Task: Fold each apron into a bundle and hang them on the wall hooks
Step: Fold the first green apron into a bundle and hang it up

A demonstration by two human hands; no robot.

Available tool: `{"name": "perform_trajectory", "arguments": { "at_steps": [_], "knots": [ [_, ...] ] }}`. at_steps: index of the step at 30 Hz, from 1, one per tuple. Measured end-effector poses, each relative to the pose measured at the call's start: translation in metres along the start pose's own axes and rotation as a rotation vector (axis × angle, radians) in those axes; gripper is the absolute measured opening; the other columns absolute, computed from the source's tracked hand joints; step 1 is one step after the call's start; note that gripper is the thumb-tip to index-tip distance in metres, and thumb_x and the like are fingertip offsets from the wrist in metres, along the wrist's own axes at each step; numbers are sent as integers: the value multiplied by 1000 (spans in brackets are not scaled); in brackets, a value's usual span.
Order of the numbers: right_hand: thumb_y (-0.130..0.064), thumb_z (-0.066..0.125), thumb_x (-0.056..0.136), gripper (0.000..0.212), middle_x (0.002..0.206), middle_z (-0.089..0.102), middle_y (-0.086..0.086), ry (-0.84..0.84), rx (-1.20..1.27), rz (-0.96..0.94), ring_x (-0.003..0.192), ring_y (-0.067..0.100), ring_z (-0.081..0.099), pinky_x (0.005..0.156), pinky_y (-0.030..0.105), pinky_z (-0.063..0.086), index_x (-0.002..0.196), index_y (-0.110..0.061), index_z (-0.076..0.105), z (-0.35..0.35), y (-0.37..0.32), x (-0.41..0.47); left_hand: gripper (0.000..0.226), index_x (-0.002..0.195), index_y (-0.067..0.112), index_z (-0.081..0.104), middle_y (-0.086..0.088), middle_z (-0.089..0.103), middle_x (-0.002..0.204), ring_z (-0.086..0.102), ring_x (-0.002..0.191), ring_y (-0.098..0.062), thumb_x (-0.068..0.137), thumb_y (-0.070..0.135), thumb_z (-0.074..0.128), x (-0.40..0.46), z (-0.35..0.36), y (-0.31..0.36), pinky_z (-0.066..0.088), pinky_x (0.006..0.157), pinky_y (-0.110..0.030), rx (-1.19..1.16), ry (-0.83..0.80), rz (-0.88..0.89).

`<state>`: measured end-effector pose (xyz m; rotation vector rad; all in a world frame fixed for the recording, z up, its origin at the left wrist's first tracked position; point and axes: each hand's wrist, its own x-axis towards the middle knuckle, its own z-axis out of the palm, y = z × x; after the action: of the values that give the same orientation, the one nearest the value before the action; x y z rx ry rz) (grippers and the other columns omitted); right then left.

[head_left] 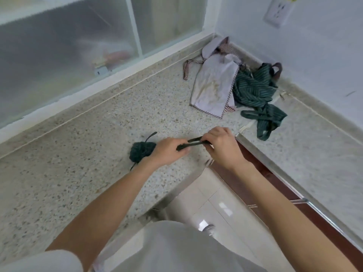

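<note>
A dark green apron rolled into a tight bundle [141, 151] lies on the speckled countertop [88, 134]. Its dark strap [193, 143] stretches to the right between my hands. My left hand [170, 150] grips the strap right beside the bundle. My right hand [222, 146] pinches the strap's other end, just above the counter's inner corner. Another strap end sticks up behind the bundle. Farther back lie a stained white apron [214, 87] with checked trim and a crumpled green striped apron [257, 95]. No wall hooks are in view.
A frosted sliding window [68, 55] runs along the back of the counter. A wall socket [279, 12] sits on the right wall. The counter wraps in an L around me, with a brown cabinet front [275, 183] and tiled floor [212, 203] below.
</note>
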<state>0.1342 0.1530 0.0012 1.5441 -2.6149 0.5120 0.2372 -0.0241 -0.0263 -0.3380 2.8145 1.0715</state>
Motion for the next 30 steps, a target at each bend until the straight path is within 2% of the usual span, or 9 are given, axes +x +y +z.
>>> {"name": "perform_trajectory", "arguments": {
  "at_steps": [3,5,8,11,16,21,24,28,30],
  "knots": [
    [-16,69,73,12,111,56,10,50,-70,-30,105,32,47,81,39,39,84,-14,63,-45,51,-10,7,92,32,65,6,69,82,66,73,-20,85,32,66,24,-3,57,52,69,-34,-275,-24,15],
    [-13,69,72,16,115,52,16,48,-120,-50,98,36,48,78,44,46,86,-12,60,-73,73,-7,9,91,25,64,6,66,81,65,73,-14,85,21,67,34,-12,86,51,73,-24,-365,-7,53],
    [-16,66,75,15,106,48,11,94,-48,-8,87,29,46,74,43,45,87,-13,58,-127,108,-9,2,89,13,62,8,65,72,63,68,-4,89,13,60,54,-21,146,49,75,-15,-477,-16,126],
    [-22,62,79,16,97,49,3,148,158,75,84,19,48,74,33,42,93,-15,58,-181,131,-9,10,92,-1,57,2,68,72,66,70,-10,93,4,49,75,-27,204,53,73,-20,-607,-63,225],
    [-17,59,85,26,48,49,-11,261,216,253,48,4,49,58,18,39,109,-25,65,-266,168,-15,5,91,4,49,-6,68,86,69,82,-20,93,3,46,118,-31,291,52,77,-24,-710,-179,404],
    [2,51,80,33,56,65,1,405,391,365,53,6,62,60,14,46,99,-17,70,-327,213,-12,9,101,8,49,-4,70,94,69,83,-16,93,11,50,176,-36,374,54,78,-23,-758,-208,537],
    [-3,57,82,22,56,66,-2,539,300,438,49,6,61,57,15,46,91,-17,72,-350,241,-5,18,104,10,51,-15,67,100,68,88,-18,89,9,59,215,-39,409,54,80,-24,-731,-143,611],
    [-18,60,82,14,50,55,-10,711,18,548,46,8,50,56,24,42,89,-23,71,-373,275,18,13,95,17,58,-5,68,87,66,77,-10,86,13,65,279,-54,442,54,71,-24,-686,-10,674],
    [-22,58,82,17,62,53,-9,691,-155,549,58,9,49,60,27,41,93,-25,70,-382,287,30,10,95,16,63,-3,69,86,67,80,-12,86,17,66,305,-66,454,54,77,-26,-612,4,707]
  ]
}}
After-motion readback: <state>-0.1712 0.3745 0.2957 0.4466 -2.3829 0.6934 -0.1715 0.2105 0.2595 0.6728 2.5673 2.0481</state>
